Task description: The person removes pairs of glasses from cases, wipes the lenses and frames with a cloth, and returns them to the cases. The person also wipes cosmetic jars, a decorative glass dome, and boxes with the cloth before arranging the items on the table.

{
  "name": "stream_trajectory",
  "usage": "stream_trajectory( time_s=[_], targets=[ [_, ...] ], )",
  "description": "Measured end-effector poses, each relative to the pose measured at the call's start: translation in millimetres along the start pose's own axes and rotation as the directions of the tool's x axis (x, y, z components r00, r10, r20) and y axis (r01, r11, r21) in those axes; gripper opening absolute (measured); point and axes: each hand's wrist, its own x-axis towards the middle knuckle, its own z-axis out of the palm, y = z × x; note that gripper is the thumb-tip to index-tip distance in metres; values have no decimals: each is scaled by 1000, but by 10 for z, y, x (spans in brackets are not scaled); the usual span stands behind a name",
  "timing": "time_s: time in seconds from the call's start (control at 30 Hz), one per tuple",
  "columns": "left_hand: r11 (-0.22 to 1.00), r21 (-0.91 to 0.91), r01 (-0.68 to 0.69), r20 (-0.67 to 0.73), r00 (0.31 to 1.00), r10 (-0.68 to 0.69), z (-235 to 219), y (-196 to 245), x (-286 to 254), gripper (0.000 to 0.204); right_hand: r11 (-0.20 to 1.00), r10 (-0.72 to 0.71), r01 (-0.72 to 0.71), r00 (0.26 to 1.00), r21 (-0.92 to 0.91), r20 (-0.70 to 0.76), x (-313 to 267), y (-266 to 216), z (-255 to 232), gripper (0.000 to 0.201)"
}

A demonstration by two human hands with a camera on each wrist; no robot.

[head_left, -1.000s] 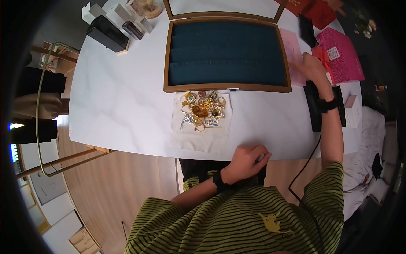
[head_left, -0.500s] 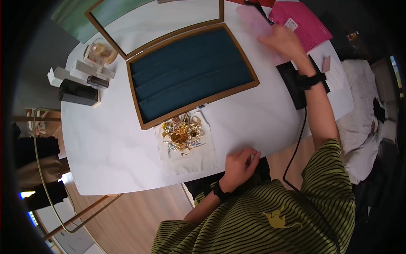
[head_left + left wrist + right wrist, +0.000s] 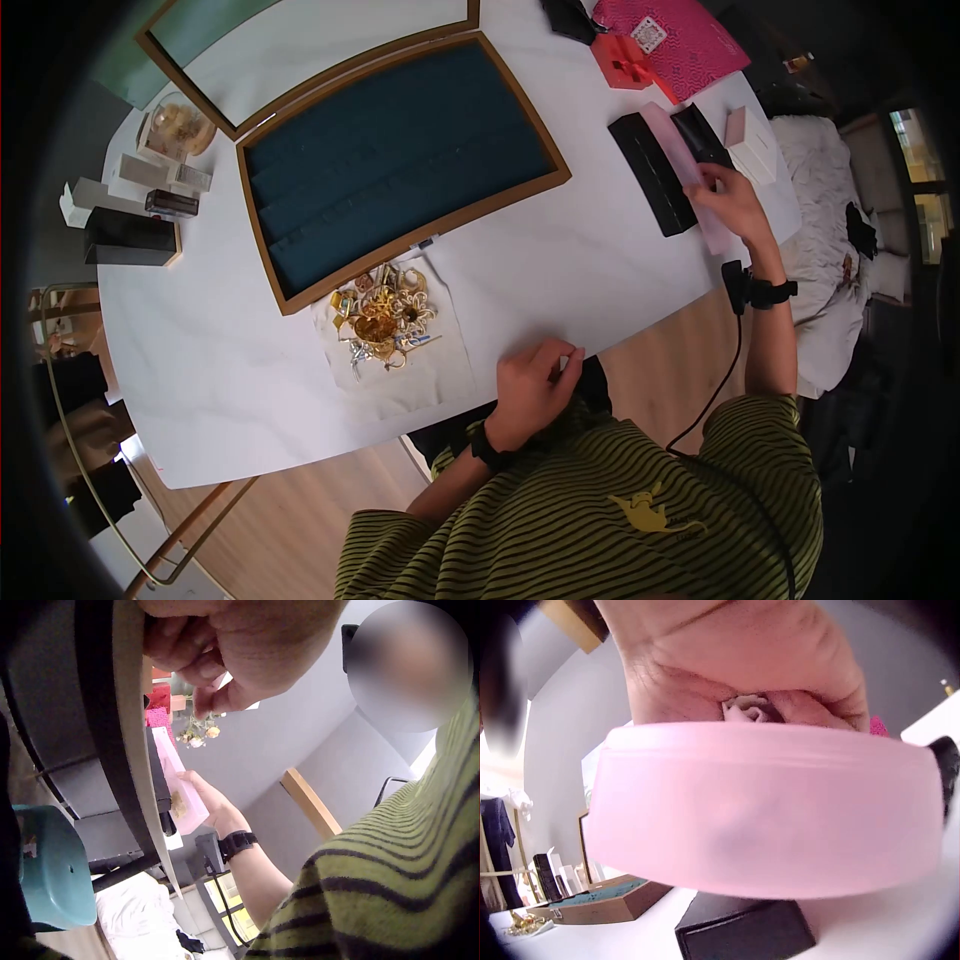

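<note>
My right hand [image 3: 735,205] grips a pink translucent box [image 3: 765,817] at the right side of the table, fingers and thumb at its near end. Next to it lies a long black case [image 3: 648,180], with another black object [image 3: 700,135] on the other side. My left hand [image 3: 535,390] rests at the table's front edge, fingers loosely curled with nothing in them. To its left, a heap of gold and silver jewelry [image 3: 385,315] sits on a cream cloth [image 3: 430,390]. Behind that is a wooden case [image 3: 400,150] lined in dark teal, its glass lid raised.
A red box with a bow [image 3: 622,62] and a magenta bag [image 3: 680,45] stand at the back right, a white box [image 3: 750,145] at the right edge. Small boxes, including a black one [image 3: 130,237], and a clear dome [image 3: 180,130] are at the left. A cable [image 3: 720,385] hangs by my right arm.
My right hand has brought the pink box from beside the wooden case toward the right front, over the black cases. The head view has turned; my left hand stays at the table edge.
</note>
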Motion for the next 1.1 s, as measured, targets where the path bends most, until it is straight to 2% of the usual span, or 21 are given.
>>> stream_trajectory(
  time_s=[0.03,0.07,0.13,0.3,0.37,0.4,0.47,0.5,0.57,0.6,0.67,0.7,0.77,0.9,0.97,1.0,1.07,1.1],
  targets=[
    [1000,-4,4,-4,1000,-4,-4,-6,-8,10,998,-18,21,998,61,-62,24,112,100,74],
    [1000,1,10,-16,1000,-10,-8,-15,-10,10,998,-28,32,998,61,-54,31,127,128,74],
    [999,-34,-15,-23,1000,14,-10,-29,-17,10,901,141,-135,990,411,17,17,82,198,71],
    [1000,-8,-8,-30,1000,8,-40,-12,-17,9,899,38,-81,993,430,108,113,-35,271,69],
    [1000,16,-19,-30,999,19,-42,-20,-8,9,999,-33,35,996,24,-83,178,-37,276,69],
    [999,9,-44,-36,998,44,-33,-23,-7,9,999,-43,45,997,22,-66,209,22,301,69],
    [999,17,-41,-75,996,42,-28,-32,4,10,961,-211,156,946,-228,-244,345,288,409,69],
    [998,20,-63,-68,996,64,-28,-27,9,10,970,-226,196,946,-144,-233,438,510,449,69],
    [996,36,-85,-63,994,87,-19,-67,-25,11,958,-219,160,945,-239,-243,315,272,427,68],
    [997,55,-60,-87,994,64,-17,-76,-32,11,937,-251,166,932,-307,-261,346,346,443,67],
    [997,17,-71,-59,996,72,-20,-73,-35,12,902,-236,104,932,-419,-276,280,199,436,67],
    [997,26,-70,-63,995,72,-25,-68,-36,13,899,-246,118,932,-421,-265,278,172,445,67],
    [997,35,-72,-72,995,75,-18,-74,-38,13,873,-179,30,948,-486,-263,281,138,416,67],
    [997,24,-78,-64,995,79,-17,-76,-40,12,874,-205,35,931,-485,-303,258,90,407,65],
    [996,10,-87,-61,994,87,-43,-57,-35,11,906,-259,148,935,-397,-243,343,208,375,63],
    [996,6,-87,-66,994,87,-45,-44,-25,10,928,-238,151,943,-340,-233,333,165,335,61],
    [991,-24,-131,-99,987,128,1,-65,-25,9,947,-153,56,945,-316,-290,151,-156,202,59],
    [995,-24,-99,-87,992,97,4,-64,-30,8,950,-206,94,907,-299,-367,138,-93,146,55]
  ],
)
